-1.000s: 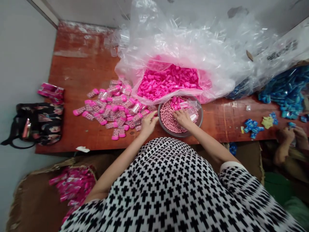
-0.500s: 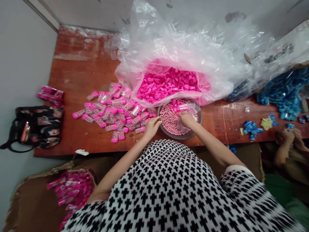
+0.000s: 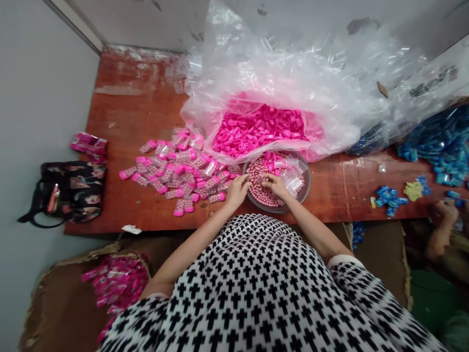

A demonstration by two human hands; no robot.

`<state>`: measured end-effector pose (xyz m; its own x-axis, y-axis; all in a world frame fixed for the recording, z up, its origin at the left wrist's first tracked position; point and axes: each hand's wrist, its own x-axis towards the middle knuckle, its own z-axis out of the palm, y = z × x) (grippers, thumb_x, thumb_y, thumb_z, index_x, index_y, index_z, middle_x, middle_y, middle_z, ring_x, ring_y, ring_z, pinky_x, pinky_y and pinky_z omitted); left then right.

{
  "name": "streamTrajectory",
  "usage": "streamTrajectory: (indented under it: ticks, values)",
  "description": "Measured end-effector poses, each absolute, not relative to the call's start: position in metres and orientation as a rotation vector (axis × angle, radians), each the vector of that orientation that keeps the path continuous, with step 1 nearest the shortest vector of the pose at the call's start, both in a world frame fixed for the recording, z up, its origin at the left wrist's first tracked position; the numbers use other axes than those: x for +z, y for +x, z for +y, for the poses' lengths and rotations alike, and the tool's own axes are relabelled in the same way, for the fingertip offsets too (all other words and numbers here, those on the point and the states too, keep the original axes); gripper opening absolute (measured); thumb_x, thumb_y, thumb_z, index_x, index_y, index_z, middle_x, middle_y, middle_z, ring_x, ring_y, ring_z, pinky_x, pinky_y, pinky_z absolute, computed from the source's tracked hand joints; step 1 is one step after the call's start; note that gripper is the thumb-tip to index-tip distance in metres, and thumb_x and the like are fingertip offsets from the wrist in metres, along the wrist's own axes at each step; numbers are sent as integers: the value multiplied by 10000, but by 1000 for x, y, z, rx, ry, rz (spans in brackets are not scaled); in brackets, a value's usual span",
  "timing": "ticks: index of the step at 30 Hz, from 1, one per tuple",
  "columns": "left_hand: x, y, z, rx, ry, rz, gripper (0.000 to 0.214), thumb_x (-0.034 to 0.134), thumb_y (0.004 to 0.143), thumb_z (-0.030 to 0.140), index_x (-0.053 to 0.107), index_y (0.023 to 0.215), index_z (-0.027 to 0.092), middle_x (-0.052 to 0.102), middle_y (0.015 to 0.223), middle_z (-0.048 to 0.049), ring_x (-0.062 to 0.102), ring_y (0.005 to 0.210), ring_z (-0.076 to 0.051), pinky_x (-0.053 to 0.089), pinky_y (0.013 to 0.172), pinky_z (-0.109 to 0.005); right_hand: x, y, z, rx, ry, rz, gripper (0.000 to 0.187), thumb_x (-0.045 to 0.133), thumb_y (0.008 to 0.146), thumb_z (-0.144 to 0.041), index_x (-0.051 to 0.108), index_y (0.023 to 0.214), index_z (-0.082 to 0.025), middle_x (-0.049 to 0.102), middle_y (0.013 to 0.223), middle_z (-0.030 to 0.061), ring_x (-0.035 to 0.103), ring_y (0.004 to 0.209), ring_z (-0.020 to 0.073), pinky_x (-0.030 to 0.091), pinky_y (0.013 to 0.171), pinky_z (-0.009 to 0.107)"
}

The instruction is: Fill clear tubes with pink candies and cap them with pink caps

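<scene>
Your left hand [image 3: 238, 189] and right hand [image 3: 275, 185] sit together over the round grey bowl [image 3: 304, 191] of small pink pellets [image 3: 264, 198] at the reddish wooden bench [image 3: 124, 117] edge. Fingers are curled, and I cannot tell either grip. Clear pink-capped tubes [image 3: 176, 171] are piled just left.

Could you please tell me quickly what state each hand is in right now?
Left hand: curled at the rim of the bowl; hold cannot be told.
Right hand: curled over the pink beads; hold cannot be told.

Upright grey bowl [image 3: 306, 192] of small pink balls [image 3: 258, 184] near table [image 3: 330, 196] edge.
</scene>
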<state>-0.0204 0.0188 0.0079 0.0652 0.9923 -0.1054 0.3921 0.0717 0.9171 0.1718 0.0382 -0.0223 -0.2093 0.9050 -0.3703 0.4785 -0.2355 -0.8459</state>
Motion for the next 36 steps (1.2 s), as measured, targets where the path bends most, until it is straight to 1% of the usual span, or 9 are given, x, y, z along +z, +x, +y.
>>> streamTrajectory:
  ticks: [4,9,14,18,21,24,28,33,36]
  values:
    - [4,-2,26,835,1333,1354,314,627,745,229,662,1051,169,687,1044,-95,627,953,-242,454,913,-416,-12,168,27,1574,-1461,-1395,305,582,713,-373,558,950,-183,641,876,2,605,803,140,505,778,309]
    - [-1,8,29,897,1048,1237,183,638,722,223,693,885,163,697,936,-64,622,920,-230,458,922,-438,4,168,24,1665,-1346,-1208,335,681,646,-356,564,921,-205,629,853,-13,605,780,140,522,760,317]
    - [-2,8,26,924,690,1070,364,705,663,327,645,987,171,653,963,-43,621,838,-174,542,797,-408,14,183,30,1668,-1384,-1231,315,682,658,-337,592,929,-203,617,767,-25,606,679,139,531,706,330]
    - [4,6,22,983,587,953,453,775,577,357,637,973,184,630,1059,-37,612,868,-157,539,829,-390,15,195,32,1433,-1494,-1653,260,634,725,-350,641,930,-191,668,863,22,623,764,162,506,770,345]
    - [7,4,20,963,639,931,442,772,588,364,626,959,175,655,968,-32,630,826,-164,536,826,-404,14,202,39,1196,-1653,-1891,261,575,783,-318,648,1001,-195,686,942,37,632,815,161,497,776,322]
    - [8,2,20,993,702,924,402,753,625,366,616,950,172,670,909,-30,642,830,-173,523,841,-408,15,208,57,1062,-1791,-1919,258,495,829,-271,643,1015,-174,689,903,37,631,777,154,494,743,301]
    - [9,0,21,1071,799,940,354,712,683,365,616,968,178,683,971,-61,636,922,-190,500,884,-397,19,206,87,852,-1952,-1940,251,460,836,-223,669,957,-154,675,922,76,606,877,196,449,830,332]
    - [10,-4,25,1020,853,984,389,692,701,375,628,1031,179,688,1001,-65,632,956,-202,490,906,-402,13,185,113,606,-2210,-1934,316,436,854,-278,669,991,-115,605,1048,183,581,947,289,427,825,418]
    - [13,-6,27,1040,788,993,392,707,685,379,643,1017,178,684,1013,-63,633,950,-203,503,887,-394,5,172,119,475,-2330,-2037,319,487,832,-317,670,1022,-138,563,1125,187,556,995,308,438,815,415]
